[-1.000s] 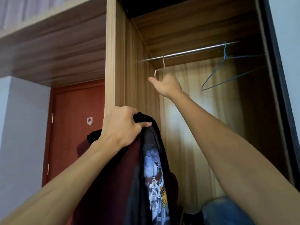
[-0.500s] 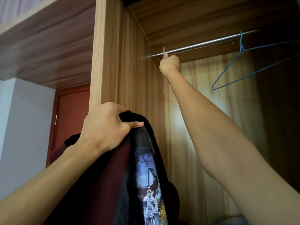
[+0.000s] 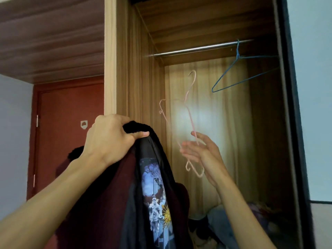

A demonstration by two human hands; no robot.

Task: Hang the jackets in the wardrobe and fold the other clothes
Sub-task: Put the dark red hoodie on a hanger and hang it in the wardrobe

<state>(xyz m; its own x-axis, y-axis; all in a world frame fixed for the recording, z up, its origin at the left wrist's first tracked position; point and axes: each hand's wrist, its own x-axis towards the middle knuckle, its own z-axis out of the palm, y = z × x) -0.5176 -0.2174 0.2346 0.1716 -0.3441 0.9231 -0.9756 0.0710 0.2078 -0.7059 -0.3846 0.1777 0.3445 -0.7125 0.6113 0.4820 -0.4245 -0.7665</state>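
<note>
My left hand [image 3: 109, 139] grips the black collar of a dark maroon and black jacket [image 3: 111, 194] with a printed graphic, held up in front of the open wardrobe [image 3: 122, 60]. My right hand [image 3: 204, 155] is lower right of it, inside the wardrobe opening, fingers loosely spread around a pink wire hanger [image 3: 188, 108]. The hanger is tilted, hook pointing up, and hangs free of the metal rail [image 3: 197, 49] above. The jacket's lower part runs out of view.
A blue wire hanger [image 3: 239, 78] hangs at the right end of the rail. Bundled clothes [image 3: 221, 227] lie at the wardrobe bottom. A dark sliding door edge [image 3: 294, 123] bounds the right side. A red door [image 3: 68, 123] stands behind on the left.
My right hand has come down from the rail, bringing the pink hanger off it. The left hand still holds the jacket collar at about the same height.
</note>
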